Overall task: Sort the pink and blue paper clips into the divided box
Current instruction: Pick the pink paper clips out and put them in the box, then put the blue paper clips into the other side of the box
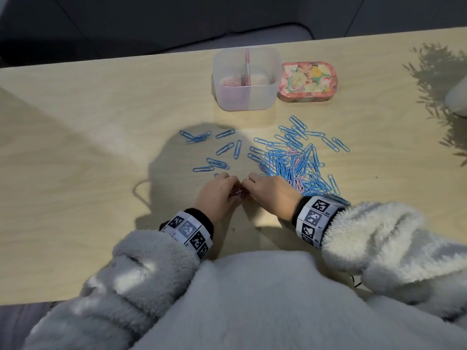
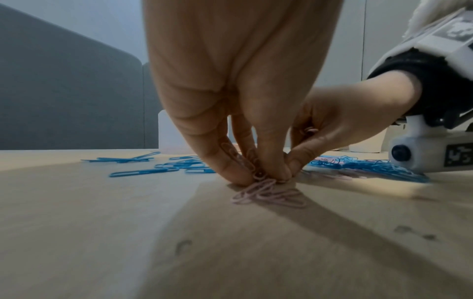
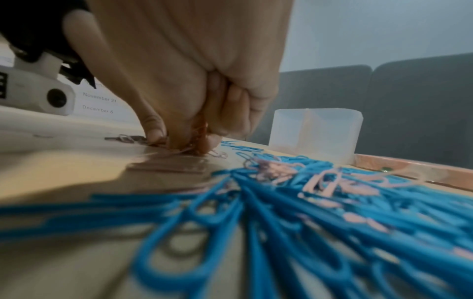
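Observation:
A small bunch of pink paper clips [image 2: 268,194] lies on the wooden table [image 1: 101,147] near me. My left hand [image 2: 258,176] pinches into this bunch with thumb and fingers; in the head view the left hand [image 1: 235,190] meets my right hand [image 1: 250,190] over it. The right hand [image 3: 184,141] has curled fingers that hold several pink clips and its fingertips touch the bunch. A mixed heap of blue paper clips [image 1: 290,160] with some pink ones lies just right of the hands. The translucent divided box [image 1: 245,97] stands beyond, with pink clips in its left compartment.
A floral tin lid [image 1: 307,80] lies right of the box. Loose blue clips [image 1: 217,152] are scattered left of the heap. The table's far edge runs just behind the box. A white object [image 1: 457,97] sits at the right edge.

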A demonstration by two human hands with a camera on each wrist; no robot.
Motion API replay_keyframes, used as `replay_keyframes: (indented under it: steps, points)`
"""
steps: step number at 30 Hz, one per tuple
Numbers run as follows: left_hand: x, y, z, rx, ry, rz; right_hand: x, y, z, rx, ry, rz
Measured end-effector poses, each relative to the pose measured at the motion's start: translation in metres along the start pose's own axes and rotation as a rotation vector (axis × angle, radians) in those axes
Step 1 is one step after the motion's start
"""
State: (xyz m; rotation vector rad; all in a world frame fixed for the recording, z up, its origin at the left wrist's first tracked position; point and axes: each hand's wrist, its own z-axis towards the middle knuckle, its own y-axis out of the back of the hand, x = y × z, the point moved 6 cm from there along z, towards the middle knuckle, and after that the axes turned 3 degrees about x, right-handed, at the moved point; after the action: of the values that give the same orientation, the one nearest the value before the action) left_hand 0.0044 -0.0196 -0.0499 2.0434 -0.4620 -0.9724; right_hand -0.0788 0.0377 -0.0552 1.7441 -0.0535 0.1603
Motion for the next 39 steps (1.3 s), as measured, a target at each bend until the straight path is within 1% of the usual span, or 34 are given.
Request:
replay_keyframes:
  steps: [1, 3, 6, 8, 9, 11, 14, 16, 18, 21, 25, 27, 29, 32, 35, 37, 39]
  points:
    - [0.000, 0.001, 0.000, -0.006, -0.008, -0.011, 0.000, 0.002, 0.001, -0.015, 0.026, -0.034]
    - [-0.001, 0.003, 0.002, -0.006, -0.019, -0.014, -0.003, 0.002, 0.001, 0.007, 0.039, -0.045]
    - [-0.002, 0.006, 0.003, -0.004, -0.032, -0.006, -0.006, 0.003, 0.002, 0.011, 0.062, 0.060]
    - [-0.001, 0.008, 0.004, -0.006, -0.034, -0.017, -0.012, 0.003, 0.006, 0.077, 0.001, 0.160]
    - [0.001, 0.009, 0.004, -0.014, -0.029, -0.025, -0.018, 0.002, 0.007, 0.134, -0.049, 0.233]
    - [0.005, 0.013, 0.004, -0.036, -0.005, -0.050, -0.026, 0.003, 0.007, 0.170, -0.109, 0.423]
    - [0.012, 0.019, 0.002, -0.062, 0.026, -0.121, -0.036, 0.013, 0.012, 0.146, -0.133, 0.638]
    - [0.016, 0.023, 0.001, -0.070, 0.035, -0.216, -0.045, 0.030, 0.023, 0.126, -0.143, 0.767]
    - [0.019, 0.025, 0.000, -0.059, 0.046, -0.297, -0.057, 0.056, 0.039, 0.076, -0.154, 0.868]
    - [0.021, 0.028, 0.003, -0.049, 0.049, -0.340, -0.078, 0.099, 0.068, -0.040, -0.176, 0.966]
    - [0.017, 0.037, 0.011, -0.046, 0.008, -0.419, -0.107, 0.139, 0.113, -0.186, -0.289, 0.935]
    - [0.015, 0.044, 0.016, -0.067, -0.004, -0.426, -0.118, 0.147, 0.138, -0.229, -0.337, 0.820]
    - [0.015, 0.054, 0.024, -0.096, -0.003, -0.435, -0.121, 0.148, 0.158, -0.195, -0.374, 0.646]
    - [0.015, 0.076, 0.039, -0.145, -0.003, -0.469, -0.120, 0.141, 0.180, -0.056, -0.383, 0.480]
    - [0.011, 0.108, 0.058, -0.225, -0.014, -0.453, -0.115, 0.142, 0.185, 0.017, -0.394, 0.488]
    - [0.007, 0.131, 0.074, -0.300, -0.021, -0.448, -0.115, 0.147, 0.182, -0.007, -0.417, 0.538]
    - [0.002, 0.156, 0.090, -0.399, -0.040, -0.463, -0.120, 0.154, 0.173, -0.084, -0.462, 0.618]
